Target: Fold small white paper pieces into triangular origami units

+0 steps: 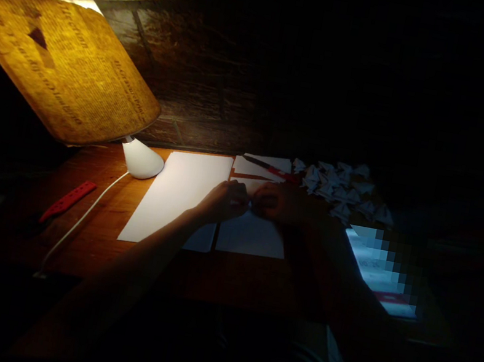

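Note:
My left hand and my right hand meet over a white sheet of paper on the desk. Fingers of both hands are curled and closed, pinching a small piece of paper that is mostly hidden between them. Under my left wrist lies a larger stack of white paper. Just beyond my fingers are a smaller stack of paper and a knife or scissors with a red handle. Many folded paper pieces lie in a pile beyond my right hand.
A lamp with a printed yellow shade and white base stands at the left, its white cord crossing the wooden desk. A red-handled tool lies nearby. A lit screen sits by my right forearm. Behind is a wall.

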`<move>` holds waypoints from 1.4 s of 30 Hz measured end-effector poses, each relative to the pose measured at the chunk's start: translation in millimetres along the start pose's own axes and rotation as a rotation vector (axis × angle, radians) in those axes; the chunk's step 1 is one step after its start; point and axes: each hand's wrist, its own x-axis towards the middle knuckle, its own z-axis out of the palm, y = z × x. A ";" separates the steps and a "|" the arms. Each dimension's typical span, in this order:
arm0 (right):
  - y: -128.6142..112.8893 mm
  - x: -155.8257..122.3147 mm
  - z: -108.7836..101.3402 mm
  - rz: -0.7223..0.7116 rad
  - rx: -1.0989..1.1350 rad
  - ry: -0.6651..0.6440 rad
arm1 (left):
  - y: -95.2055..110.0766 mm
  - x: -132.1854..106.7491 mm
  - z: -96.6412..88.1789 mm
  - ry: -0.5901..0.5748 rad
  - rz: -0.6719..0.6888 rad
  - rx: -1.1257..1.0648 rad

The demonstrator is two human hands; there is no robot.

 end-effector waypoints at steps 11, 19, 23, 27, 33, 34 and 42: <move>5.8 0.4 -0.2 0.007 0.012 -0.018 | 0.3 -0.3 -0.2 -0.022 -0.007 0.036; 0.3 6.8 9.8 0.116 -0.083 0.091 | -3.7 -0.6 -2.1 -0.086 0.012 0.037; -8.4 5.6 11.2 0.155 -0.139 0.116 | 2.1 -0.3 -11.1 -0.142 0.035 0.031; -12.3 4.6 8.9 0.178 -0.145 0.117 | 12.4 0.4 -23.6 -0.206 0.098 -0.015; -9.7 4.2 2.7 0.154 -0.122 0.055 | 14.7 -0.2 -26.5 -0.099 0.063 -0.069; -8.6 4.2 2.3 0.150 -0.114 0.052 | 14.6 -0.5 -26.6 -0.087 0.050 -0.083; 10.4 4.8 9.0 0.068 -0.107 0.099 | 13.7 -1.5 -28.2 -0.133 0.069 -0.162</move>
